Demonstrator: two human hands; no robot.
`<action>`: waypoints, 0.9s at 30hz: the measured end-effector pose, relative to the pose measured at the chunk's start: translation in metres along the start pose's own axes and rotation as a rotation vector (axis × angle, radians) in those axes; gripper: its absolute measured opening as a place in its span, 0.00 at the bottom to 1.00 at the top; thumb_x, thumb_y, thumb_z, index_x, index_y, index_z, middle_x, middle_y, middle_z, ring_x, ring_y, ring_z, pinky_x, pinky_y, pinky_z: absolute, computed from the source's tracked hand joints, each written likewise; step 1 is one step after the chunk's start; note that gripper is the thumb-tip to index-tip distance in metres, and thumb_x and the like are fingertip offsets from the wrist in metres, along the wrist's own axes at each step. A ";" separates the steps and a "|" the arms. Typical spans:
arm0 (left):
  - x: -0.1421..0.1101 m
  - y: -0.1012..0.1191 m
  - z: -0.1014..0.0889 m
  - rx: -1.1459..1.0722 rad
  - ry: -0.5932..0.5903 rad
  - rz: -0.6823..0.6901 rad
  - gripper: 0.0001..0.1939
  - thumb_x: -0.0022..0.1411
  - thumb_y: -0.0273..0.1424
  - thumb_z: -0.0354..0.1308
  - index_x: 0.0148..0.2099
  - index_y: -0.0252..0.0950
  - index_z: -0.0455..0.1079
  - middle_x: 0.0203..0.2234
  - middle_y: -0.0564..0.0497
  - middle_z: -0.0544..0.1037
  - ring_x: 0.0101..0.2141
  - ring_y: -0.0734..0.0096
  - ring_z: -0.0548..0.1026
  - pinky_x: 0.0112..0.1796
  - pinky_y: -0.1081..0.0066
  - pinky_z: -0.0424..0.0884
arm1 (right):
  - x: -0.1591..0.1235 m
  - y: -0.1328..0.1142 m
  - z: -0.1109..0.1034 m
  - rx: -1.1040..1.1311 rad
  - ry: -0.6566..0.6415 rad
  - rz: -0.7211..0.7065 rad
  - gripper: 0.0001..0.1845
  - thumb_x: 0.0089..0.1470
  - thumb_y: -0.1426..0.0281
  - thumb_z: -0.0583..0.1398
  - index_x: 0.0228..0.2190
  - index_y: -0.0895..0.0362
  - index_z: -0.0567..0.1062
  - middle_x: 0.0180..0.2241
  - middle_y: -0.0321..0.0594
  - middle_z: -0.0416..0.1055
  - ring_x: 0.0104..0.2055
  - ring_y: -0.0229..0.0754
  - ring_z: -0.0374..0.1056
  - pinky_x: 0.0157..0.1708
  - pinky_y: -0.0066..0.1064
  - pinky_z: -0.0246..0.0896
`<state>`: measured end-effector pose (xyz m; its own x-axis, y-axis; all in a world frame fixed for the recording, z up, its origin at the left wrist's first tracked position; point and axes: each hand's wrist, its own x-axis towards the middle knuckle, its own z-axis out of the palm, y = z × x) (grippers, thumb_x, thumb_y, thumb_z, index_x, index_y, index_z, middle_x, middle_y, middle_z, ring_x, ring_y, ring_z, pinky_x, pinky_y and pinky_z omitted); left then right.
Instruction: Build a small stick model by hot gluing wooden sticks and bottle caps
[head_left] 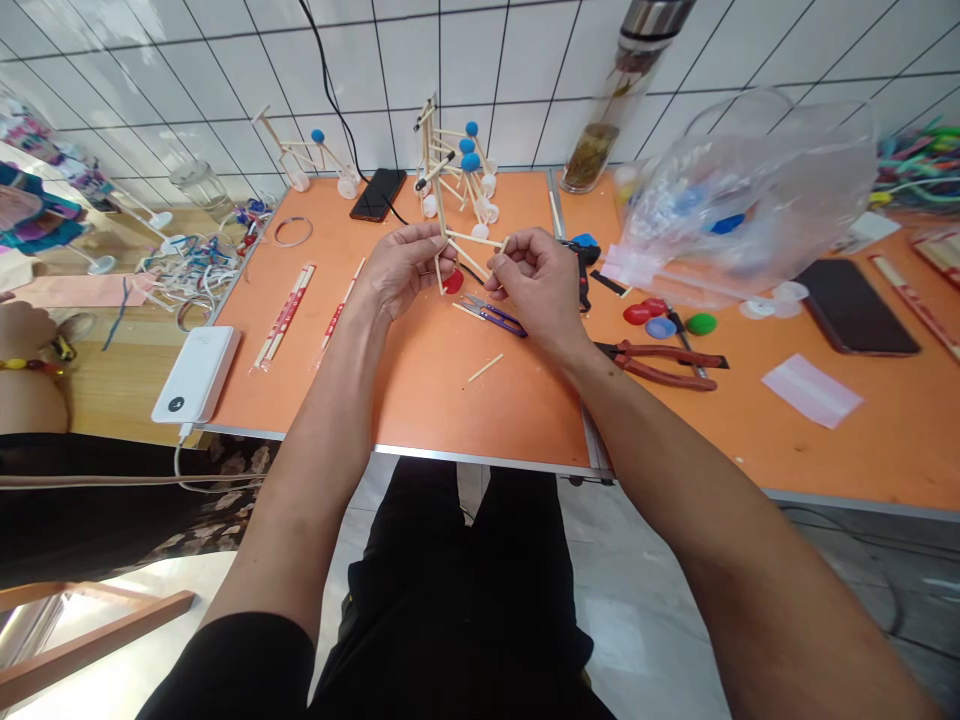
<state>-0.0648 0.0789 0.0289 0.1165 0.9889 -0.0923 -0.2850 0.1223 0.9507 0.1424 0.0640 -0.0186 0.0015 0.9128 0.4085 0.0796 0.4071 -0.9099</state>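
Observation:
Both hands are raised over an orange table top (420, 400), holding a frame of thin wooden sticks (466, 240). My left hand (401, 270) grips the frame's lower part, and my right hand (534, 285) pinches a stick end at its right side. Just below the frame lies a red bottle cap (452, 283), partly hidden by my left fingers. Under my right hand rest small purple-handled snips (495, 317). A loose wooden stick (485, 367) lies nearer the table's front edge. Behind the frame, a stick model with blue tips (471, 175) overlaps it, so their separation cannot be told.
Pliers (660, 364), several bottle caps (660, 322), a plastic bag (742, 190) and a phone (855, 305) lie right. Wrapped chopsticks (285, 315), a power bank (196, 374) and tangled wires (199, 270) lie left. A co-worker's braceleted arm (26, 365) is at far left.

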 end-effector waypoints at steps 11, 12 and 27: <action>-0.001 -0.001 -0.001 0.003 0.013 0.005 0.08 0.63 0.26 0.74 0.41 0.37 0.78 0.31 0.52 0.86 0.27 0.75 0.83 0.38 0.72 0.83 | 0.000 0.004 -0.001 -0.024 0.002 -0.010 0.18 0.64 0.50 0.71 0.38 0.47 0.74 0.30 0.33 0.74 0.33 0.43 0.79 0.32 0.38 0.81; -0.001 -0.001 0.000 0.007 0.019 0.001 0.09 0.63 0.26 0.75 0.41 0.38 0.78 0.31 0.52 0.86 0.27 0.75 0.83 0.39 0.71 0.84 | 0.001 0.004 -0.001 -0.027 -0.001 -0.008 0.18 0.64 0.50 0.71 0.38 0.46 0.74 0.31 0.33 0.74 0.33 0.44 0.80 0.32 0.38 0.82; -0.004 0.000 0.002 0.035 0.053 0.051 0.10 0.61 0.26 0.76 0.41 0.39 0.79 0.29 0.52 0.85 0.26 0.75 0.81 0.34 0.74 0.81 | 0.000 0.001 -0.005 -0.082 -0.004 -0.038 0.19 0.64 0.48 0.72 0.35 0.48 0.76 0.30 0.35 0.76 0.36 0.46 0.81 0.40 0.44 0.85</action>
<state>-0.0632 0.0750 0.0297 0.0524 0.9969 -0.0585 -0.2557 0.0700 0.9642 0.1470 0.0646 -0.0189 -0.0075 0.8970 0.4419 0.1612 0.4372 -0.8848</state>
